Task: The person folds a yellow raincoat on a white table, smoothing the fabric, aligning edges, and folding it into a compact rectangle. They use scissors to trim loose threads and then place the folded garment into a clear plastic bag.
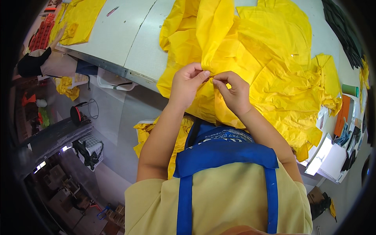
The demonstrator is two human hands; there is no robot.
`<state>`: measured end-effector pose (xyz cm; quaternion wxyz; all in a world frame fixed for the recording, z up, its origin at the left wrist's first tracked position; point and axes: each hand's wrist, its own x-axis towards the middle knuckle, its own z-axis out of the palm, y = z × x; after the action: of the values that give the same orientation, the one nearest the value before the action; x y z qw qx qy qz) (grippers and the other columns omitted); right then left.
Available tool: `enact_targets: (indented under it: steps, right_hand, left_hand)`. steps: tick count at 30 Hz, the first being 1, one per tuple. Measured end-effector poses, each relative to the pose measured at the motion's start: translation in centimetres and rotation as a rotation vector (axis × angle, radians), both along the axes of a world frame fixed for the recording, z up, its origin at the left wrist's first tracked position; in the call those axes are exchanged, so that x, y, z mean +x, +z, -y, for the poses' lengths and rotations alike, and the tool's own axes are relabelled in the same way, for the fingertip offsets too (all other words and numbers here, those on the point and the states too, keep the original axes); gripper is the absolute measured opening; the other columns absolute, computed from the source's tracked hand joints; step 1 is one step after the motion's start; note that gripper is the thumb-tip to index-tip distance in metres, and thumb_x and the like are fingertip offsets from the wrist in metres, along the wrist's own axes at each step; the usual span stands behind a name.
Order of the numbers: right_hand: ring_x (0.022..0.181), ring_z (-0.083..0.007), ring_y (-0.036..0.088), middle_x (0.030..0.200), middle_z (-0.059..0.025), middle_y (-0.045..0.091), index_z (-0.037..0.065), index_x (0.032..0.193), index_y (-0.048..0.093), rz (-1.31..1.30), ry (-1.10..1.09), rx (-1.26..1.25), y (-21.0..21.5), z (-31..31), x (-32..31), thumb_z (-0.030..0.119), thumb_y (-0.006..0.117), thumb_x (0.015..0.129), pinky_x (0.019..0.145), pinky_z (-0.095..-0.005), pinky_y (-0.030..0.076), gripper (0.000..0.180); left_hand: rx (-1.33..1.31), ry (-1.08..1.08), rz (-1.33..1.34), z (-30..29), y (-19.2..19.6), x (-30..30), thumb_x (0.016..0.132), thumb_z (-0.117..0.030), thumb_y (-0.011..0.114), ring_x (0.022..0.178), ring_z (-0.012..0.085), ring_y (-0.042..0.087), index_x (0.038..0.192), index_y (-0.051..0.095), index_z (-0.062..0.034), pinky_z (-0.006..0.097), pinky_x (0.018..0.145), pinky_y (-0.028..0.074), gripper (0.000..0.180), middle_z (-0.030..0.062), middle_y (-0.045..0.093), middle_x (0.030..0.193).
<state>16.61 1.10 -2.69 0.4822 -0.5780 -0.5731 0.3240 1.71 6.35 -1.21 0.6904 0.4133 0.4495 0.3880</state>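
Yellow fabric (pixel 274 70), thin and crinkly, lies heaped on the grey worktable (pixel 129 35), w/ one part hanging over the near edge toward the person's lap; a long fold rises from the pile up toward the top of the view. Both hands meet at one bunched spot near the table edge: left hand (pixel 187 84) w/ fingers curled, thumb and forefinger pinching a gather of the cloth; right hand (pixel 234 92) just beside it, fingertips closed on the same gather, knuckles up. The two hands nearly touch. Below them, person's blue apron (pixel 219 154) over a pale yellow shirt (pixel 227 199), and more yellow cloth in a bin (pixel 147 135) under the table by the left forearm. To the right on the table: green cup (pixel 349 90), an orange flat item (pixel 342 115), white papers (pixel 331 158), dark black pieces (pixel 344 31) along the far right edge. Far left, another person (pixel 43 62) at the table's far end w/ a further yellow piece (pixel 80 17) and a red crate (pixel 42 33) nearby.
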Motion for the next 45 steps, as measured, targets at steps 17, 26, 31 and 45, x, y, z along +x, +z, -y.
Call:
enact_targets:
  steps: [17,26,31,45]
  right_hand:
    - [0.071,-0.0153,0.063,0.078,-0.0087,0.064,0.0,0.085,0.061,-0.078,0.034,-0.123,0.0,1.6,0.4,0.001,0.067,0.082,0.066,-0.0257,0.051,0.007]
    - [0.092,-0.0215,0.062,0.094,-0.0104,0.064,0.002,0.101,0.06,-0.177,-0.027,-0.228,-0.3,5.1,3.6,0.012,0.066,0.086,0.082,-0.0309,0.048,0.019]
    - [0.113,-0.0369,0.05,0.118,-0.0174,0.056,0.004,0.116,0.054,0.679,-0.589,-0.128,-4.4,16.0,19.4,0.014,0.071,0.078,0.097,-0.0435,0.039,0.043]
    - [0.124,-0.038,0.043,0.13,-0.022,0.049,0.002,0.131,0.044,0.896,-1.201,-0.665,-13.4,36.6,50.1,0.018,0.059,0.087,0.101,-0.043,0.038,0.049]
  left_hand:
    - [0.432,-0.399,-0.518,0.6,0.6,-1.3,0.076,0.001,0.071,0.078,0.0084,0.063,0.093,0.063,0.0024,0.023,0.073,0.051,0.019,0.006,0.067,0.085]
    - [0.422,-0.325,-0.502,-0.6,-0.5,-1.5,0.081,-0.004,0.068,0.07,0.0084,0.054,0.094,0.058,-0.0031,0.024,0.065,0.046,0.016,0.0011,0.06,0.08]
    - [0.366,-0.011,-0.207,-8.7,2.9,-2.2,0.086,0.004,0.056,0.091,0.0111,0.057,0.107,0.057,-0.0019,0.024,0.085,0.045,0.022,0.0036,0.061,0.101]
    - [1.116,-0.158,-1.317,-4.5,-4.8,1.9,0.08,-0.014,0.068,0.13,0.0381,0.034,0.14,0.035,-0.007,0.046,0.108,0.026,0.069,0.0204,0.035,0.143]
